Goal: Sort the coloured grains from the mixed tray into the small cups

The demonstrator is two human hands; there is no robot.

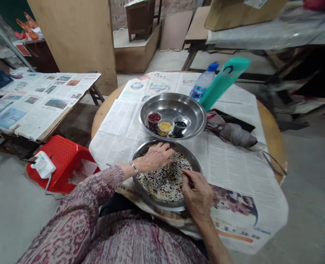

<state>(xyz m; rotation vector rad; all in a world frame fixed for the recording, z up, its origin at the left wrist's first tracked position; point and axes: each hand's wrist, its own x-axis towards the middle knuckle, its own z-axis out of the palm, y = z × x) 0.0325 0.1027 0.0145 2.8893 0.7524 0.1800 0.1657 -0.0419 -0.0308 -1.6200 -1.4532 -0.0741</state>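
Observation:
A steel basin (168,206) in front of me holds a spread of mixed grains and beans (158,187), white, black, yellow and dark red. My left hand (154,157), palm down with a bangle at the wrist, has its fingers curled over the far side of the mix; its thumb and whatever it may hold are hidden. At the basin's right side my right hand (197,192) is closed in a pinch, and what lies between the fingertips is too small to name. Behind stands a larger steel basin (197,117) with cups of red beans (154,117), yellow beans (165,127) and black beans (181,124).
Newspaper (234,165) covers the round table (275,146). A water bottle (205,80), a teal upright object (224,80) and a grey wrapped bundle (234,134) lie beyond and to the right. A red stool (60,154) carrying a white plug block (43,164) stands at left.

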